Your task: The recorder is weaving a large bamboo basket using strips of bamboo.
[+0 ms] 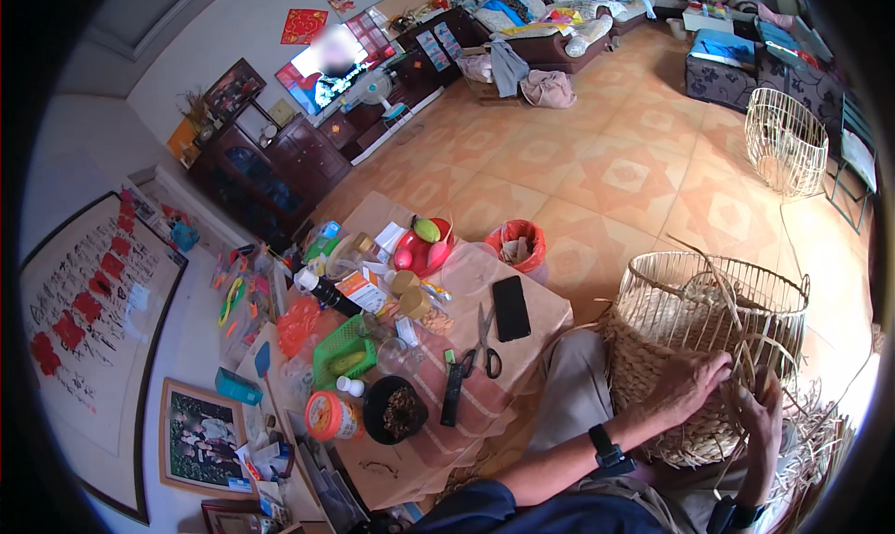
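A round basket (pixel 657 361) stands at my right, close against my leg. Its lower wall is covered with braided dried plant fibre, while bare upright wires show near the rim. My left hand (pixel 692 383), with a dark band on its wrist, reaches over the near side, fingers pinched on a fibre strand. Beside it, my right hand (pixel 760 411) is closed on the strands at the same spot on the wall. Loose strands (pixel 736 315) rise from there over the rim. The exact grip of the fingertips is partly hidden.
Loose dried fibre (pixel 816 436) lies right of the basket. At left, a cluttered table holds scissors (pixel 483 343), a phone (pixel 511 308), a black bowl (pixel 395 410) and a green basket (pixel 345 349). A red-lined bin (pixel 518 245) and a bare wire basket frame (pixel 786 147) stand on the tiled floor.
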### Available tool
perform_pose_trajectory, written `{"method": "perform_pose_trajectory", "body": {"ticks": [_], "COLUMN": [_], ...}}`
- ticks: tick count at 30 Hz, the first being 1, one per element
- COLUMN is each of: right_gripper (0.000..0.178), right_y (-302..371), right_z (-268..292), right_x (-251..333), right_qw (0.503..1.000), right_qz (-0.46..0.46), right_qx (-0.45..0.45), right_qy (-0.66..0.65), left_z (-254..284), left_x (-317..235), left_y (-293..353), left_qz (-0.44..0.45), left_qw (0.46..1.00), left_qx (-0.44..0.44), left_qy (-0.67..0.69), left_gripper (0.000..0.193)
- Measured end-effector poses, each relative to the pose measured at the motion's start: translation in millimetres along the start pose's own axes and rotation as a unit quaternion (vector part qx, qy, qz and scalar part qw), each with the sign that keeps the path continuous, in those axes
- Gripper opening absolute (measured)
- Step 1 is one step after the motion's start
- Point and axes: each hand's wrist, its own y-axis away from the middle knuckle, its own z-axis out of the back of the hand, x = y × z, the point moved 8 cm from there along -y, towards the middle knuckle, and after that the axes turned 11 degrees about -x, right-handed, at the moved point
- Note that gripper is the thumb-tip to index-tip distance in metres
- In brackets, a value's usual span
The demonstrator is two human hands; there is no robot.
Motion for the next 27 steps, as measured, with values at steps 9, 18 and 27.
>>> {"method": "perform_pose_trajectory", "body": {"ticks": [9,18,27], "right_gripper": [0.018,0.009,0.006], "right_y": [-13.6,39.5,-7.5], "right_z": [-10.9,-38.8,-11.9], "right_x": [2.0,9.9,-26.4], "right_qw": [0.981,0.996,0.992], "right_qz": [0.059,0.047,-0.062], "right_qx": [0.019,0.005,-0.056], "right_qy": [0.182,0.074,-0.099], "left_z": [-0.5,10.4,22.5], "left_x": [-1.4,16.7,60.7], "left_y": [4.0,33.3,29.5], "left_qz": [0.052,0.133,0.220], "left_qw": [0.996,0.983,0.966], "left_qx": [-0.074,-0.054,-0.034], "left_qy": [0.012,0.111,0.136], "left_gripper": [0.015,0.019,0.017]}}
